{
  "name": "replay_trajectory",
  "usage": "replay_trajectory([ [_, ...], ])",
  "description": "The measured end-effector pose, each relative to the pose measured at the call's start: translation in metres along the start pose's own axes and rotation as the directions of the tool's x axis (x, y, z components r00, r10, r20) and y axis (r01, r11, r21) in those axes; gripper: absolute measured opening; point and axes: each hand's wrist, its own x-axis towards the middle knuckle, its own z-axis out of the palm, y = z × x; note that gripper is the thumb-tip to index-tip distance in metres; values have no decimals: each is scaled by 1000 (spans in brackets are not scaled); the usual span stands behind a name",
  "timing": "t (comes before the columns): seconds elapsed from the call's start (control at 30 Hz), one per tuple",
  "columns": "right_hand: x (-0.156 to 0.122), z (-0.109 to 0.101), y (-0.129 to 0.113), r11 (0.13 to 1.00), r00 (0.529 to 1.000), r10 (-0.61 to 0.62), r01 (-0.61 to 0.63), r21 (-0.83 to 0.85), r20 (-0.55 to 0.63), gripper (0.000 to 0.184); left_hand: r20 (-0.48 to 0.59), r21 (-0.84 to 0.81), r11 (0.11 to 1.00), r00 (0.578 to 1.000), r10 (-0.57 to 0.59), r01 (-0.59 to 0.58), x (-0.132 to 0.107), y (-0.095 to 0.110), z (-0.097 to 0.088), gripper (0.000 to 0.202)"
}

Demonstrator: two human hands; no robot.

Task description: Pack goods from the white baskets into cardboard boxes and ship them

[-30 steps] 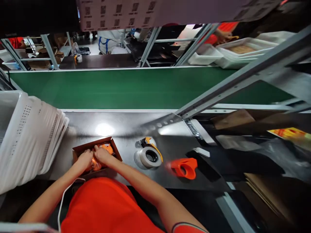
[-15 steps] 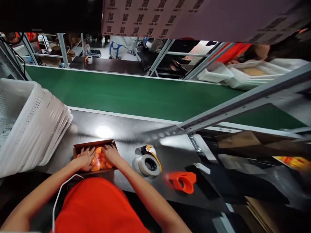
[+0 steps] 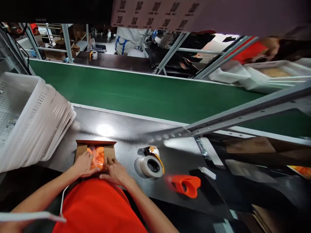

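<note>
A small cardboard box (image 3: 109, 149) stands on the metal bench close to my body, its far flap raised. Inside lies a clear bag of orange pieces (image 3: 98, 156); their kind I cannot make out. My left hand (image 3: 84, 165) rests over the box's near left part, fingers stretched out beside the bag and touching it. At the near right corner, my right hand (image 3: 116, 171) has its fingers bent over the box edge, with the thumb on the near side. The near wall of the box is mostly hidden by both hands.
Right of the box are tape rolls (image 3: 152, 166) and an orange tape dispenser (image 3: 186, 185). Stacked white baskets (image 3: 36, 123) rise at the left. A green conveyor belt (image 3: 136, 94) runs behind the bench (image 3: 126, 129). A metal post (image 3: 243, 113) slants across the right.
Both hands have drawn back toward my body, from inside the box to its near edge. More of the box's interior and side flaps shows. The view has shifted slightly.
</note>
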Motion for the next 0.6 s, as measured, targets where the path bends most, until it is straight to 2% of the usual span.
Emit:
replay_trajectory([
  [0.1,13,-9,15,1000,999,15,-15,-4,-47,58,67,36,996,994,84,-86,21,-10,-2,58],
  [0.2,28,2,27,997,976,76,-76,6,-203,43,89,36,992,989,114,-118,38,-23,1,51],
  [0.3,40,23,31,991,923,129,-112,69,-361,36,18,-26,989,989,145,-144,43,-33,10,48],
  [0.37,45,34,32,983,897,175,-133,130,-406,34,-65,-52,988,987,144,-147,41,-36,17,46],
  [0.47,47,44,31,963,875,241,-162,214,-421,32,-218,-26,998,975,46,-53,37,-34,24,54],
  [0.53,47,47,28,951,864,283,-196,238,-416,36,-301,-1,997,950,-78,82,38,-30,22,79],
  [0.6,45,49,24,943,837,324,-248,223,-440,53,-346,10,982,922,-174,189,40,-27,19,103],
])
